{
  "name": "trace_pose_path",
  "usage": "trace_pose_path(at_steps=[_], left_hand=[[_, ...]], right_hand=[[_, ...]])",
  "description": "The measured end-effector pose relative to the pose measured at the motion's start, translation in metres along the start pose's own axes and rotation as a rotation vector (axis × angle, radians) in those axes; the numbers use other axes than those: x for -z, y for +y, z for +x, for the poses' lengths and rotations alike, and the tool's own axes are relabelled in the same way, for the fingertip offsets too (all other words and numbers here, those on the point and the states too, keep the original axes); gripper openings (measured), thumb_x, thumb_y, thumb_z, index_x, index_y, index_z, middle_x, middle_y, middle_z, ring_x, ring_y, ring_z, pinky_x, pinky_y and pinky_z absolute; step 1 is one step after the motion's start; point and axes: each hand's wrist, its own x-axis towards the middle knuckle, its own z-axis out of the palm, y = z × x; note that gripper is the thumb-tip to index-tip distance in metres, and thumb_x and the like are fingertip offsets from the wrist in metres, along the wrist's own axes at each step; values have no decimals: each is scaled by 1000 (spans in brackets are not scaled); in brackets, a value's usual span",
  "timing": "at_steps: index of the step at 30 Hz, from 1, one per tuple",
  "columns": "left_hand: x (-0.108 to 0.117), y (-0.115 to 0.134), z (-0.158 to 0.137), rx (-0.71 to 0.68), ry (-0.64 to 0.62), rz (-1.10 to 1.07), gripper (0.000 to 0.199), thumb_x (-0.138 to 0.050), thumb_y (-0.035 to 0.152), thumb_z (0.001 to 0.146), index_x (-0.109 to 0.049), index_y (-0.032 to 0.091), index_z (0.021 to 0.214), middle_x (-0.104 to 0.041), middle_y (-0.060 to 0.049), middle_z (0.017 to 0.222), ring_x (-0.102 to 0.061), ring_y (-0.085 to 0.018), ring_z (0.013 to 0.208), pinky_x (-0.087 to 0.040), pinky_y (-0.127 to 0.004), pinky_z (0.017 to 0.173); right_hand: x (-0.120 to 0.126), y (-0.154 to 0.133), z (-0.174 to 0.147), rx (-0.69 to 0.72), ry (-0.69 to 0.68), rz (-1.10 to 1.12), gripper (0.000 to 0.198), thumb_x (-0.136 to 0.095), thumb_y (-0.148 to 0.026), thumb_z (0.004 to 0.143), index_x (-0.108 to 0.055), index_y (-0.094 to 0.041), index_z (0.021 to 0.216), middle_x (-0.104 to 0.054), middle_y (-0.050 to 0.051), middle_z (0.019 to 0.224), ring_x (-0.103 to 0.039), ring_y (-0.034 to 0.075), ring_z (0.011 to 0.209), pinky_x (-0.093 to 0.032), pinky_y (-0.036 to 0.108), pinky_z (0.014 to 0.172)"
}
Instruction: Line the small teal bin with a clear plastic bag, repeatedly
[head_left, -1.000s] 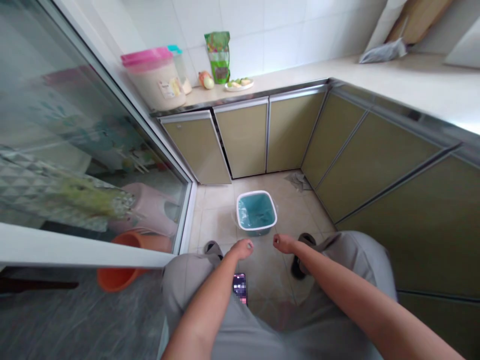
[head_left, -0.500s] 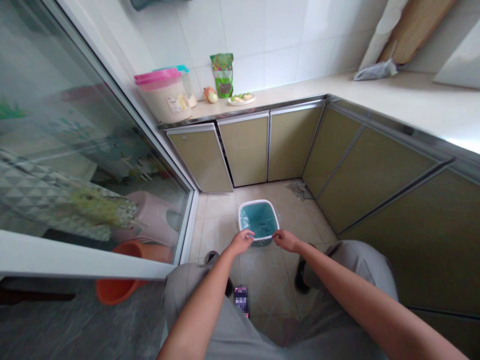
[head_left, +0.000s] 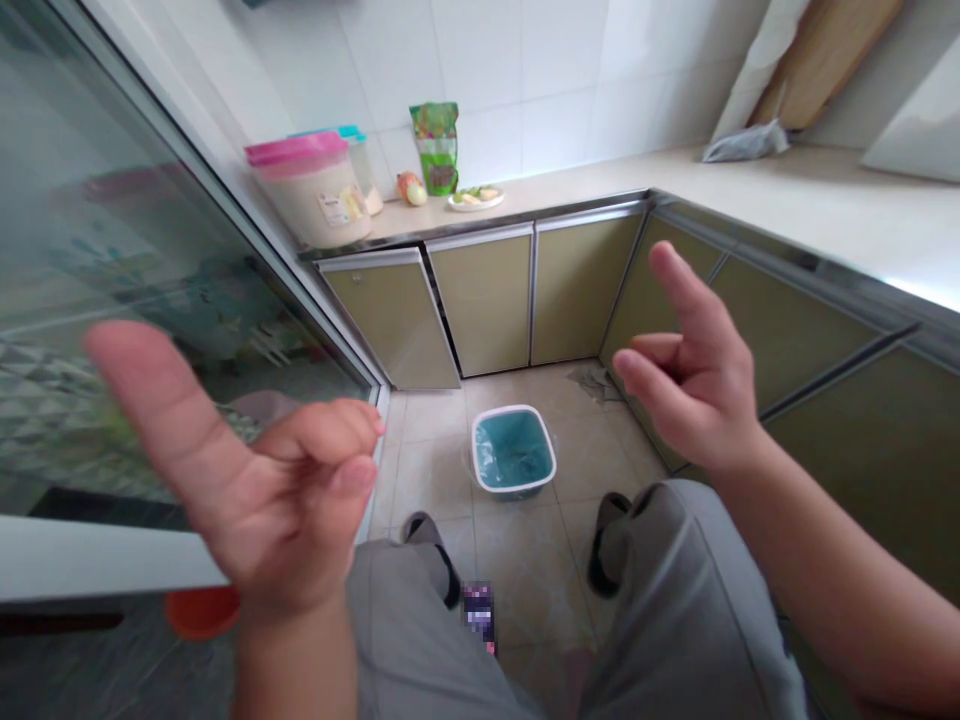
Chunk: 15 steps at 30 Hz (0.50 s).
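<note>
Between my feet and the cabinets stands a blue-green trash bin (head_left: pixel 525 432) with a white rim and a clear plastic liner in it. Both hands are raised well above the bin, apart from it. My left hand (head_left: pixel 281 490) is close to the camera, one finger stretched out and the others curled, with nothing held. On the right, my right hand (head_left: pixel 701 385) has its index finger extended and its thumb apart, also holding nothing.
Beige cabinets (head_left: pixel 484 300) line the far and right sides, the leftmost door (head_left: pixel 386 320) slightly askew. On the counter are a pink-lidded container (head_left: pixel 307 195), an onion (head_left: pixel 411 189), a green pouch (head_left: pixel 437 150) and a plate (head_left: pixel 474 204). A glass door frame (head_left: pixel 247 240) runs at left.
Both hands have left the bin's near rim and risen up and outward, fingers now extended. The bin with its liner stays in place on the floor.
</note>
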Motion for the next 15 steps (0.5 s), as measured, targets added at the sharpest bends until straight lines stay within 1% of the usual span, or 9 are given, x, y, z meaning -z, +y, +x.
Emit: trace_pose_path(at_steps=[1, 2, 3, 5, 6, 7, 8, 10, 15], left_hand=[[-8, -20, -4, 18, -8, -4, 94, -68, 20, 88, -20, 55, 160, -40, 10, 59, -34, -11, 49, -51, -27, 60], [-17, -48, -9, 73, -30, 6, 101, -68, 17, 87, -10, 54, 162, -42, 11, 60, -35, -10, 48, -47, -24, 57], [-26, -82, -15, 171, -67, 31, 108, -68, 15, 85, -3, 47, 164, -47, 12, 62, -38, -10, 49, -42, -22, 53], [-40, -154, -32, 413, -111, 43, 113, -70, 15, 81, 2, 30, 167, -48, 13, 60, -37, -8, 49, -37, -19, 52], [-44, -186, -43, 522, -145, 49, 114, -69, 15, 80, 3, 25, 167, -48, 13, 60, -37, -7, 49, -36, -19, 52], [-45, -211, -53, 605, -181, 61, 114, -68, 14, 80, 4, 23, 167, -48, 13, 60, -38, -7, 50, -36, -18, 54], [-45, -230, -63, 656, -202, 71, 114, -67, 14, 80, 5, 23, 167, -49, 13, 60, -39, -7, 51, -36, -18, 56], [-42, -249, -78, 699, -215, 86, 113, -66, 12, 79, 6, 24, 167, -51, 12, 63, -41, -7, 53, -37, -18, 58], [-38, -246, -87, 722, -174, 105, 113, -66, 13, 79, 4, 24, 167, -54, 11, 65, -41, -7, 53, -37, -18, 59]], right_hand=[[-9, 11, -4, -30, -15, -22, 88, -67, -39, 96, -16, -32, 167, -69, 3, 90, -50, 11, 54, -41, 25, 47], [-20, 29, -6, -70, -40, -42, 93, -67, -37, 95, -11, -30, 168, -69, 2, 88, -47, 11, 52, -41, 25, 47], [-31, 52, -7, -110, -76, -59, 96, -67, -34, 94, -6, -29, 168, -68, 0, 86, -45, 10, 51, -41, 25, 48], [-52, 102, -9, -206, -151, -90, 99, -65, -29, 93, -1, -26, 168, -68, -2, 82, -40, 9, 49, -41, 24, 50], [-60, 125, -10, -258, -175, -104, 100, -64, -27, 92, 0, -24, 168, -69, -1, 83, -40, 9, 49, -41, 24, 52], [-65, 143, -11, -301, -176, -114, 101, -64, -27, 92, 2, -24, 168, -70, -1, 86, -40, 9, 50, -42, 24, 53], [-69, 157, -13, -334, -171, -120, 101, -63, -27, 92, 3, -23, 168, -71, 0, 88, -41, 9, 51, -43, 24, 54], [-72, 170, -15, -369, -149, -123, 102, -64, -28, 91, 3, -24, 168, -71, 1, 91, -42, 9, 52, -44, 25, 56], [-69, 173, -12, -389, -99, -148, 100, -65, -31, 92, 0, -25, 168, -72, 2, 96, -44, 10, 54, -45, 25, 57]])
